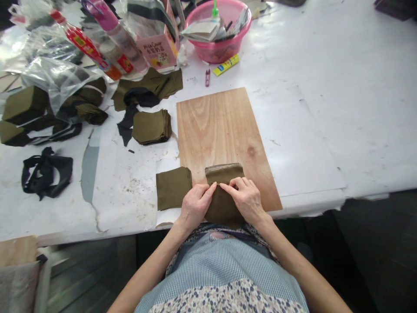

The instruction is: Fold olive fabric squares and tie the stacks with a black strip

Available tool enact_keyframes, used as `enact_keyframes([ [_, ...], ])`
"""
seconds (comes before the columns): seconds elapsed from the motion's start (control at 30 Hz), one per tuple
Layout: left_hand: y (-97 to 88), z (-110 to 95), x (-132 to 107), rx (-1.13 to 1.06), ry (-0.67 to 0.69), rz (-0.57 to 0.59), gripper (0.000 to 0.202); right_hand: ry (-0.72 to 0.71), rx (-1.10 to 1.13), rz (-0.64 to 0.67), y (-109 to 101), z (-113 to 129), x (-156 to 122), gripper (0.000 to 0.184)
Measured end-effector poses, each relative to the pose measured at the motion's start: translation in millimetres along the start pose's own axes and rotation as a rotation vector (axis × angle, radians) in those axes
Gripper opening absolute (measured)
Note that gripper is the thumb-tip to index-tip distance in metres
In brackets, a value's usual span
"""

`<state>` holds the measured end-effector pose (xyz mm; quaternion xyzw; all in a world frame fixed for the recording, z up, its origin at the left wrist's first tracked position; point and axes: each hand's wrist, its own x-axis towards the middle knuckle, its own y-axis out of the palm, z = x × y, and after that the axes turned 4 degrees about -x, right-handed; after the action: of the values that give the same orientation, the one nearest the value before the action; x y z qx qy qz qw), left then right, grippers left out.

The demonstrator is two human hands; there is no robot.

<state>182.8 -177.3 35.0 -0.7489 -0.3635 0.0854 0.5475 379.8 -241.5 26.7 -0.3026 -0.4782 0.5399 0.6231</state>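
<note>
Lower centre of the frame: bare left hand (196,204) and bare right hand (248,198), fingertips nearly meeting on an olive-green fabric piece (224,213), hard to tell if they're pinching it. It's partly on a rectangular brown wooden board (218,130). Squarish olive fabric stack (172,190) just left, round pink plastic basin (213,53) up top.

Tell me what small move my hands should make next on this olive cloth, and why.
Perhaps smooth the olive cloth outward toward its sides: the left hand and right hand both touch it, and their fingers nearly meet over it.
</note>
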Motion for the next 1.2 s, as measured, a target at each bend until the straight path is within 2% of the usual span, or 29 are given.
enact_keyframes([
  [0.1, 0.9, 6.4, 3.7, -0.033, -0.028, -0.041, 0.032, 0.002, -0.003, 0.005, 0.0, 0.2, 0.0, 0.027],
  [0.33, 2.8, 12.3, 11.1, 0.014, 0.011, -0.02, 0.024, 0.009, -0.006, 0.016, 1.4, -0.9, -1.3, 0.027],
  [0.5, 3.7, 13.6, 12.1, 0.049, 0.002, 0.032, 0.025, 0.02, 0.003, 0.025, 0.2, -0.4, -1.0, 0.028],
  [1.2, -1.5, 13.1, 18.2, 0.138, 0.042, 0.109, 0.027, 0.034, 0.017, 0.013, 0.2, -0.4, 0.5, 0.027],
])
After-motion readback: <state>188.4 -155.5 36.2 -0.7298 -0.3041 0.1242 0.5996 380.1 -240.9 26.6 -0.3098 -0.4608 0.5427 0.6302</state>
